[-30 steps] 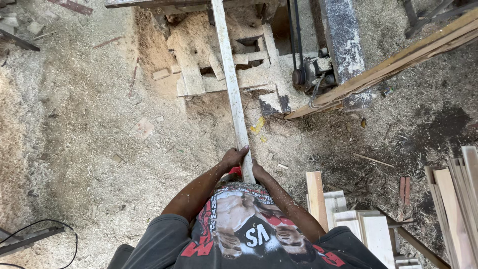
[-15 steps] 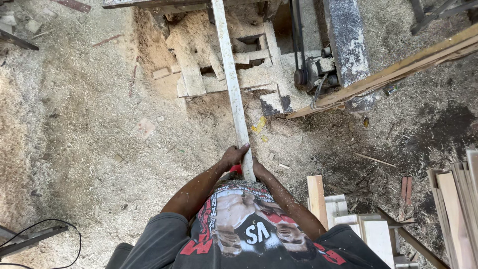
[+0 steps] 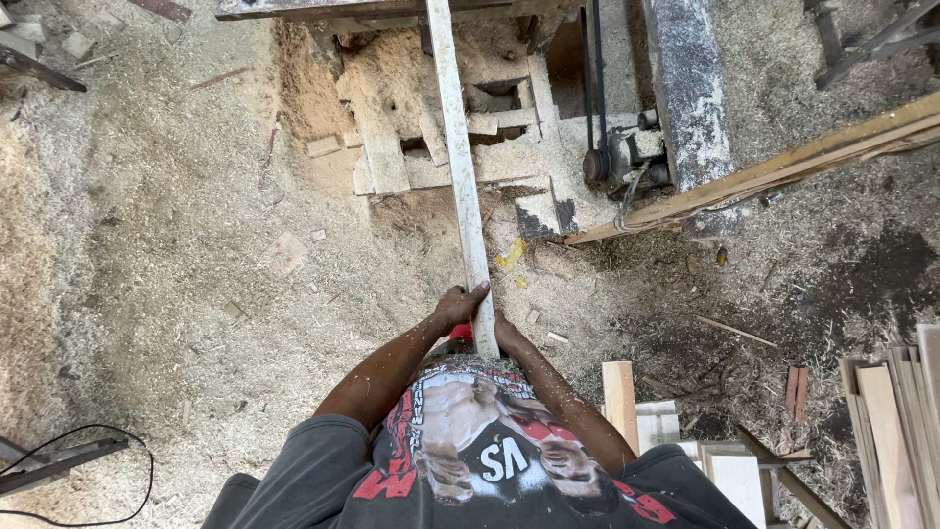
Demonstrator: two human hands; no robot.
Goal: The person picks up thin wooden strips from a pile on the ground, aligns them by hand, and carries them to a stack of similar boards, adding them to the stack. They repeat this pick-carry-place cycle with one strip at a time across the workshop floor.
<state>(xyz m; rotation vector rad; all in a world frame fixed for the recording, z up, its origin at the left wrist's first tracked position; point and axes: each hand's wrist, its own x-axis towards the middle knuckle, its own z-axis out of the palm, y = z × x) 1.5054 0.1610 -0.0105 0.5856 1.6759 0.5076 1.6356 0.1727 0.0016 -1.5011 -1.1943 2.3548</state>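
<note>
Below my chest, both of my hands are closed on the near end of one long pale wooden strip (image 3: 460, 176). My left hand (image 3: 458, 306) wraps it from the left side, with the fingers laid over the top; my right hand (image 3: 507, 335) holds it from the right, a little nearer to my body and partly hidden behind the wood. The two hands are close together, one on each side of the strip. The strip runs straight away from me, over the sawdust-covered ground (image 3: 166, 274), and its far end reaches the edge of a machine table (image 3: 323, 8) at the top of the view.

Under the strip, farther on, lies a heap of short offcuts (image 3: 392, 157) half buried in sawdust — I cannot count them exactly. To the right of them stands one grey beam (image 3: 690, 88), and beside it I see one small motor with a belt (image 3: 612, 157). One long plank (image 3: 783, 171) leans across on the right. At my right side there is a stack of cut boards (image 3: 896, 421); at the lower left — one black cable (image 3: 108, 470) on the ground.
</note>
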